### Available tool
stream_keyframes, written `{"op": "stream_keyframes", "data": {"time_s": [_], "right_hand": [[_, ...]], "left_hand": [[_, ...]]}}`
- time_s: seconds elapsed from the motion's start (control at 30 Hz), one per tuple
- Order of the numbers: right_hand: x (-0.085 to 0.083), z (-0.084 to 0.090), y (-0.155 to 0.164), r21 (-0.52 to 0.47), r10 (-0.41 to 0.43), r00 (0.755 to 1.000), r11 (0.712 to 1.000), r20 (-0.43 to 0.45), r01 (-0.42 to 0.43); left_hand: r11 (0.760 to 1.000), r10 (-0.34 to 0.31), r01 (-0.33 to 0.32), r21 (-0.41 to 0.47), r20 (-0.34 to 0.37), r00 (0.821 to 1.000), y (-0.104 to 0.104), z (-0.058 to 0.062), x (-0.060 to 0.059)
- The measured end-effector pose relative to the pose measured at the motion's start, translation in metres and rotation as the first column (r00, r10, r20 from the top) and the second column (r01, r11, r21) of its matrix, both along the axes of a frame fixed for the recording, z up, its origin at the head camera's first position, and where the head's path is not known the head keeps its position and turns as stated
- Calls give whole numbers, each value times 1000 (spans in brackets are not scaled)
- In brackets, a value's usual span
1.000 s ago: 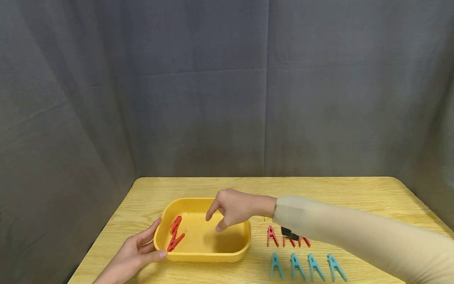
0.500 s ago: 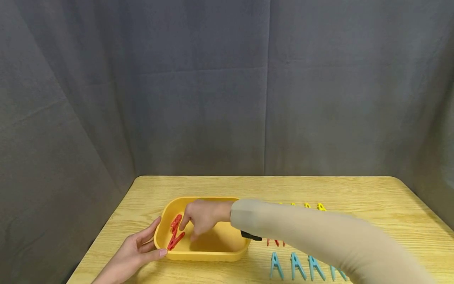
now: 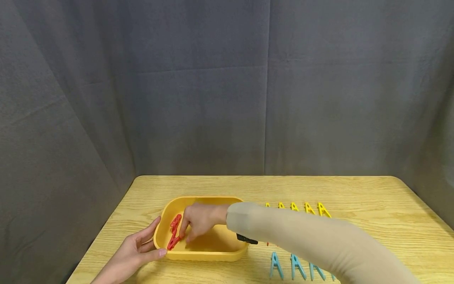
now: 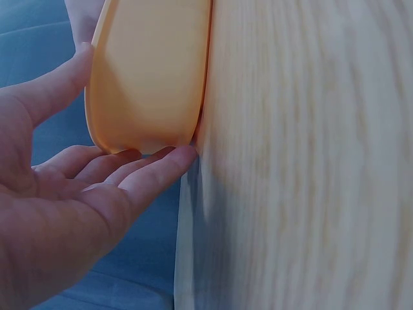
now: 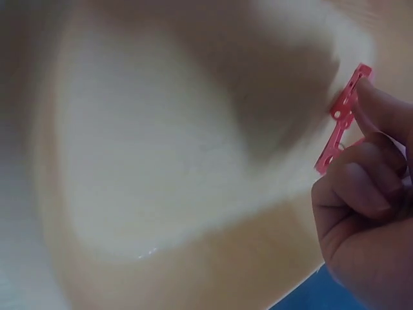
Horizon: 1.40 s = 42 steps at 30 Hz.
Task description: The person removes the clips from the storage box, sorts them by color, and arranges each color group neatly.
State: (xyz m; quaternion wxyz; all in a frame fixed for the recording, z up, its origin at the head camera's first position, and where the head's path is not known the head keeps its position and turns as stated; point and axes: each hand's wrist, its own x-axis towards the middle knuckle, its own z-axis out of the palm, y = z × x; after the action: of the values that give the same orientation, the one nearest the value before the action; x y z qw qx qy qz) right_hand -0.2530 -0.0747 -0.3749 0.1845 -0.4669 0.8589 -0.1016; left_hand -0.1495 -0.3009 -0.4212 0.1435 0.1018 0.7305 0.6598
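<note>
- Reach is the change: a second ago the right hand [image 3: 198,223] was held above the middle of the bin [image 3: 213,254], and now it is lowered inside, against the bin's left wall.
- Half a second ago the fingers were just arriving at the red pegs [image 3: 174,232]; now they are closed on them.
- With the forearm swung leftward, the yellow pegs [image 3: 299,208] along the far side of the table [image 3: 372,197] are uncovered, while the red pegs left on the table are almost wholly hidden behind the sleeve [image 3: 301,236].
- By judgement, the red pegs already in the bin are being handled or set in place, and the rows outside are not yet dealt with.
- Right hand: the arm is stretched across from the right edge of the table, the wrist is bent down into the bin, and the fingers [image 5: 364,187] are curled, with a red peg [image 5: 342,119] pinched at their tips, as the wrist view shows.
- Left hand [image 3: 136,252]: it is kept where it was, at the bin's near left corner, close to the table's left edge. The fingers [image 4: 139,181] lie fairly straight against the outer wall and the thumb rests at the rim; the bin is steadied, not gripped.
- Blue pegs [image 3: 292,268] stand in a row by the near edge, right of the bin, partly covered by the sleeve.
</note>
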Motion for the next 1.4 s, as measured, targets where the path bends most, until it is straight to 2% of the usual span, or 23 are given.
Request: {"op": "stream_keyframes", "data": {"time_s": [0.23, 0.33, 0.47, 0.67, 0.8, 1.0, 1.23, 1.4], "right_hand": [[5, 2, -4, -35, -7, 996, 999, -93, 4], [4, 3, -5, 19, 6, 993, 1000, -116, -4], [5, 2, -8, 99, 13, 994, 995, -109, -3], [9, 0, -7, 99, -87, 991, 990, -103, 97], [11, 2, -6, 107, -123, 987, 985, -100, 134], [15, 2, -7, 127, -93, 988, 986, -125, 109], [16, -1, -3, 128, -112, 985, 983, -133, 129], [11, -2, 13, 83, -115, 989, 989, -91, 123]], "left_hand": [[1000, -9, 9, 1, -10, 1000, 0, 0, 0], [1000, 3, -3, -6, -3, 1000, 0, 0, 0], [1000, 17, -17, -14, 6, 1000, 1, 0, 0], [1000, 3, -3, -6, 6, 1000, 0, 0, 0], [1000, -7, 7, 1, 1, 1000, 0, 0, 0], [1000, 6, -6, -2, 4, 1000, 0, 0, 0], [999, 29, -28, -25, 27, 999, 1, 1, 0], [998, 47, -46, -30, 50, 998, 2, 1, 1]]}}
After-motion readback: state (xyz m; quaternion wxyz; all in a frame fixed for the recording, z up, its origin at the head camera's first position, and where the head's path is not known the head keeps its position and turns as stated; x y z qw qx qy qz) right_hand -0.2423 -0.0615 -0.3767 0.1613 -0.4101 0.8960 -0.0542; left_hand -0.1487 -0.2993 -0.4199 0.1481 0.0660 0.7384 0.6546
